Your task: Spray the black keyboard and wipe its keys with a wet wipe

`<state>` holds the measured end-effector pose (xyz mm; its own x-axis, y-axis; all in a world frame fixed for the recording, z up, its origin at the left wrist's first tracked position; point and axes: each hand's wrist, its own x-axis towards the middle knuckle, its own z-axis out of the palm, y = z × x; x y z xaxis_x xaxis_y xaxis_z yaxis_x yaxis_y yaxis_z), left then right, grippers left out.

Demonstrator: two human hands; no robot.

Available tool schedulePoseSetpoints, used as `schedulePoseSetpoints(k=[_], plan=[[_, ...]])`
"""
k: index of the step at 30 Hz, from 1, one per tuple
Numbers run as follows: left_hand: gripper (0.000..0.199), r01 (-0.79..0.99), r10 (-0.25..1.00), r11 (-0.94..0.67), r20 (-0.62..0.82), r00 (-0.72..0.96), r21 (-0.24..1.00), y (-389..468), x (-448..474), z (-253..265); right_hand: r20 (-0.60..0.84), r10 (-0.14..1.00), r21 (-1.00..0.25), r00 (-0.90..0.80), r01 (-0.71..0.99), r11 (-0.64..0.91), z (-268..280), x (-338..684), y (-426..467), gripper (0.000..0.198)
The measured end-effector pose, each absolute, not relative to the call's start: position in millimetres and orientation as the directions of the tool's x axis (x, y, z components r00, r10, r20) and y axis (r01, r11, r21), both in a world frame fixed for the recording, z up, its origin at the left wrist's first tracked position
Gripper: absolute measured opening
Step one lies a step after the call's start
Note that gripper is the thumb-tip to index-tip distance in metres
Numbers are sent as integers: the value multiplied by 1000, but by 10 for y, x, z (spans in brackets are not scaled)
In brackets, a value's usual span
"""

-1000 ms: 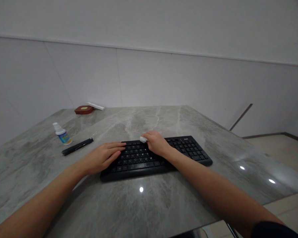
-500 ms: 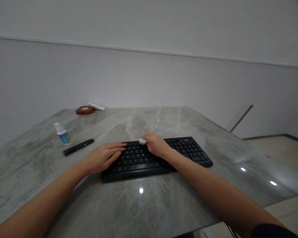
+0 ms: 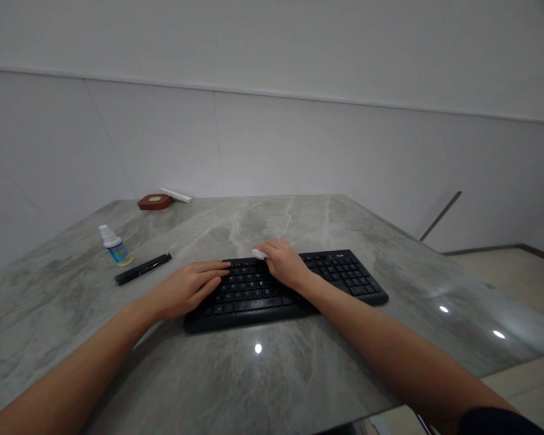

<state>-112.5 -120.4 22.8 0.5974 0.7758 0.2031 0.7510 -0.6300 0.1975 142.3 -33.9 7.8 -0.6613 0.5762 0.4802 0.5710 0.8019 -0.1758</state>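
A black keyboard (image 3: 254, 296) lies on the grey marbled table, tilted slightly up to the right. My left hand (image 3: 188, 289) rests on its left end with fingers stretched out over the keys. My right hand (image 3: 283, 263) is closed on a small folded white wipe (image 3: 260, 254), whose exact kind I cannot make out fully, at the upper middle of the keyboard. The keys under my right palm are hidden. To the left of my left hand are a black pen-like brush (image 3: 142, 269) and a white spray bottle (image 3: 116, 248) with a blue and yellow label.
A dark red case (image 3: 155, 202) and a flat white strip (image 3: 176, 195) lie at the table's far left, by the white wall (image 3: 272, 145). The table (image 3: 272, 380) drops off at the right. A dark-edged object (image 3: 390, 422) shows at the bottom edge.
My right hand has shifted very slightly up, and the white wipe in it has turned a little. My left hand and the keyboard have stayed in place.
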Motion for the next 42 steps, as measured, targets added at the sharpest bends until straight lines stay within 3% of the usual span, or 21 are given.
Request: schedulePoseSetpoints(k=[4,8,13,18,27,30,42], plan=[[37,745,773,-633,220,595,209,-1204,-1132,224,436,508,-154,-743,495,855,61,1393,-342,33],[37,746,775,-630,227,590,216,-1212,-1129,232,409,569,-185,-714,546,817,68,1389,-333,30],[36,742,772,-634,230,593,219,-1212,-1130,226,381,537,-189,-753,505,842,79,1381,-346,32],[37,750,777,-628,218,591,207,-1208,-1135,221,385,578,-187,-719,553,812,88,1385,-337,31],[37,756,780,-625,206,591,197,-1207,-1142,212,489,499,-184,-716,474,861,31,1345,-347,30],[38,757,782,-622,205,589,198,-1197,-1141,199,459,462,-152,-759,445,882,6,1303,-350,29],[37,750,778,-626,231,584,213,-1195,-1121,215,401,527,-140,-749,519,843,61,1268,-371,33]])
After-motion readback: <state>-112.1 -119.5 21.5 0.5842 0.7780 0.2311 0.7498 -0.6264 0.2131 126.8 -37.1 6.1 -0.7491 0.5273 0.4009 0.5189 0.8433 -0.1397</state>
